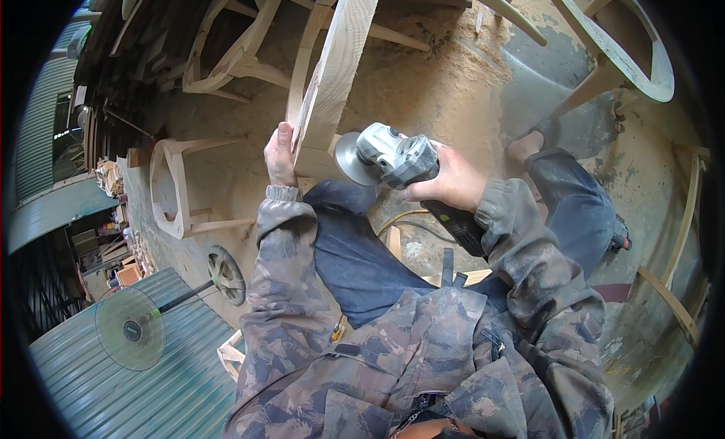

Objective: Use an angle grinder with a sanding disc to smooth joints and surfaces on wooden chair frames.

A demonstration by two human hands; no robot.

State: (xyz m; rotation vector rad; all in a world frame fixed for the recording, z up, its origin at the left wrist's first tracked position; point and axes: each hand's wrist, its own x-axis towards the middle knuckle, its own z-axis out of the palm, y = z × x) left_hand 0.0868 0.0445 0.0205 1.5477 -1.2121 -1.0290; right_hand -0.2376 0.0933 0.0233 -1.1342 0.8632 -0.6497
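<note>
A long, pale wooden board with a rough left edge rises away from me from just ahead of my knees. At its near left side, my left hand grips the edge with the thumb up. My right hand is wrapped round a grey-and-black angle grinder. Its round disc faces the board's near right end; whether the two touch I cannot tell. The lower body of the grinder runs back under my right sleeve.
Wooden chair frames stand at the far left, left and far right. A standing fan is at the lower left. Sawdust covers part of the floor. A yellow cable lies between my legs.
</note>
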